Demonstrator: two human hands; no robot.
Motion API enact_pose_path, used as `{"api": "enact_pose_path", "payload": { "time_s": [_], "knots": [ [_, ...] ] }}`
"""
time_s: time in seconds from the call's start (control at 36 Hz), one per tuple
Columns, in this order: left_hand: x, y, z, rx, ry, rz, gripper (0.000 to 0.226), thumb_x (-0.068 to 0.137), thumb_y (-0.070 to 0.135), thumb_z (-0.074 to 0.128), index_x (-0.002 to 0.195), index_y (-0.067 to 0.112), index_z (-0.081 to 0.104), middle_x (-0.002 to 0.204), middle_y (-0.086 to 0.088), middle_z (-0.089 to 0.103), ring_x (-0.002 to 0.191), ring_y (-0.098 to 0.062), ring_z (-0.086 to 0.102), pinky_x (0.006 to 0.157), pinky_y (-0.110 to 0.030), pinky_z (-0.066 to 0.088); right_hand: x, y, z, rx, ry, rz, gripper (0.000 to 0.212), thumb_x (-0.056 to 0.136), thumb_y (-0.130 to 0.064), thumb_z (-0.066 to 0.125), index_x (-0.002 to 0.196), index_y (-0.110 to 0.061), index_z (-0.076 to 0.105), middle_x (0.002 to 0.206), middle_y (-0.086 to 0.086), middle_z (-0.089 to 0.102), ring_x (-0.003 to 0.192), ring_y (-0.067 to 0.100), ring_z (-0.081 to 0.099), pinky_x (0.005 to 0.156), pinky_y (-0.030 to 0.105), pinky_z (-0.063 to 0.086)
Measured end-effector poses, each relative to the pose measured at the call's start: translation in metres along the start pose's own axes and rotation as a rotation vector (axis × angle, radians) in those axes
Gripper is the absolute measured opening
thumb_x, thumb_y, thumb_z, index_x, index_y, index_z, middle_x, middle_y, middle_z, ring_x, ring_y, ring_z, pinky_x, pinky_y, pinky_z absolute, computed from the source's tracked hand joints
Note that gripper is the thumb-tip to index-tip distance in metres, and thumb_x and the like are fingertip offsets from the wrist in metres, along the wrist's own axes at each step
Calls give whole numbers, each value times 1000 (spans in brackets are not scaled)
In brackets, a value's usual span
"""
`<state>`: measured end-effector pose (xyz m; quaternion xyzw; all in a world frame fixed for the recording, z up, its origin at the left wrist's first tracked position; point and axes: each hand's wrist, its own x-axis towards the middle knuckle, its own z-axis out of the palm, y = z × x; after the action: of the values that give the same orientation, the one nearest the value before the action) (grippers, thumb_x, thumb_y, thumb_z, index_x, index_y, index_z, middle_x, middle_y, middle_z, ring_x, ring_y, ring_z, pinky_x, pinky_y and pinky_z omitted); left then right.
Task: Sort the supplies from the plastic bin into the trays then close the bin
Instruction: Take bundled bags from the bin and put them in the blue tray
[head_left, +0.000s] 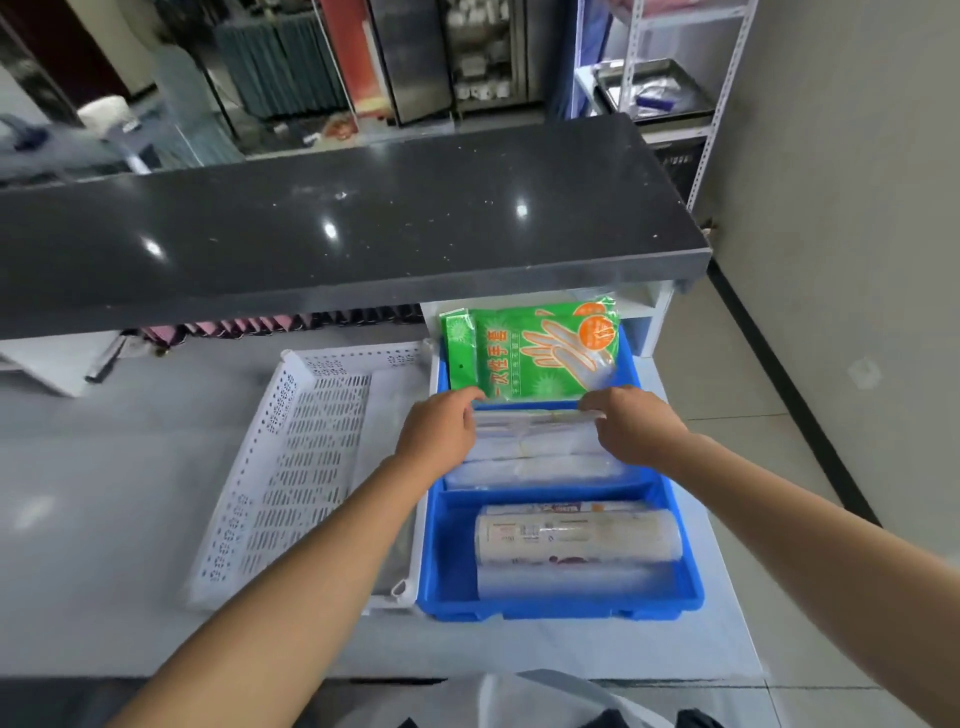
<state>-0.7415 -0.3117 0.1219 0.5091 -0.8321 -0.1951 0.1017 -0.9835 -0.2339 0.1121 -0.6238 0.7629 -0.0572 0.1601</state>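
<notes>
A blue divided tray sits on the low surface in front of me. A green pack of disposable gloves leans in its far compartment. In the middle compartment lie clear bags. My left hand and my right hand each grip an end of the top bundle of clear bags, near the far edge of that compartment. Rolls of plastic wrap fill the near compartment. A white perforated tray stands to the left, touching the blue one. The plastic bin is not in view.
A dark countertop overhangs the far end of the trays. A white shelf unit stands behind the blue tray on the right. Tiled floor and a wall lie to the right. A metal rack holds a steel tray at the back.
</notes>
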Motion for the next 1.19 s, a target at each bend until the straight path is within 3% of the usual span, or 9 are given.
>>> {"api": "enact_pose_path", "payload": {
  "time_s": [0.19, 0.28, 0.39, 0.5, 0.67, 0.92, 1.0, 1.06, 1.19],
  "knots": [
    [-8, 9, 20, 66, 162, 76, 43, 88, 4, 61, 130, 6, 62, 128, -16, 61, 118, -36, 55, 104, -40, 40, 6, 7, 17, 2, 279, -69, 39, 87, -6, 56, 124, -17, 62, 120, 13, 63, 107, 36, 54, 86, 41, 40],
    [-16, 10, 33, 131, 126, 131, 45, 86, 4, 62, 130, 5, 62, 136, -18, 56, 126, -38, 51, 107, -45, 39, 2, 13, 33, 25, 348, -82, 44, 81, -2, 59, 123, -14, 64, 118, 15, 64, 107, 39, 53, 88, 43, 39],
    [-23, 9, 47, 206, 19, 85, 54, 94, 14, 57, 147, 16, 45, 160, -13, 29, 149, -35, 21, 120, -45, 20, -5, 17, 40, 86, 441, -143, 49, 80, -4, 63, 128, -11, 62, 130, 16, 62, 122, 40, 52, 100, 51, 39],
    [-24, 9, 50, 252, 22, 62, 58, 96, 17, 53, 151, 19, 36, 162, -7, 26, 151, -30, 17, 121, -45, 16, -10, 25, 47, 46, 276, -183, 54, 93, -15, 49, 146, -15, 44, 151, 8, 46, 142, 35, 35, 119, 51, 17],
    [-23, 12, 39, 197, -50, 25, 59, 99, 20, 48, 154, 23, 27, 165, -4, 18, 152, -28, 10, 122, -44, 13, -12, 24, 42, -16, 170, -165, 62, 98, -28, 42, 155, -19, 21, 163, 3, 24, 152, 30, 12, 122, 48, 1],
    [-110, 23, -10, -182, 138, -58, 65, 96, 32, 59, 154, 23, 30, 163, -2, 23, 150, -16, 16, 120, -29, 12, -67, -22, -5, 290, 175, -139, 59, 94, -47, 54, 148, -28, 41, 160, -1, 33, 151, 25, 18, 120, 52, 16],
    [-169, 7, -21, -166, 113, -108, 75, 95, 40, 59, 157, 30, 18, 166, 3, 8, 152, -15, 5, 123, -37, 9, -102, -62, -15, 339, 145, -177, 58, 93, -50, 55, 147, -32, 43, 159, -4, 35, 151, 19, 18, 118, 47, 16],
    [-212, -7, -26, -184, 146, -153, 79, 93, 46, 60, 156, 36, 14, 166, 9, 2, 152, -11, 0, 122, -34, 6, -129, -95, -14, 359, 113, -219, 58, 92, -49, 56, 146, -33, 44, 158, -5, 35, 151, 17, 17, 119, 44, 16],
    [-326, -46, -28, -284, 231, -354, 81, 86, 64, 51, 154, 45, 11, 165, 16, 0, 151, -6, -2, 124, -40, 9, -200, -182, 20, 330, 56, -315, 57, 90, -51, 58, 143, -34, 47, 156, -6, 39, 149, 19, 22, 119, 43, 20]
  ]
}}
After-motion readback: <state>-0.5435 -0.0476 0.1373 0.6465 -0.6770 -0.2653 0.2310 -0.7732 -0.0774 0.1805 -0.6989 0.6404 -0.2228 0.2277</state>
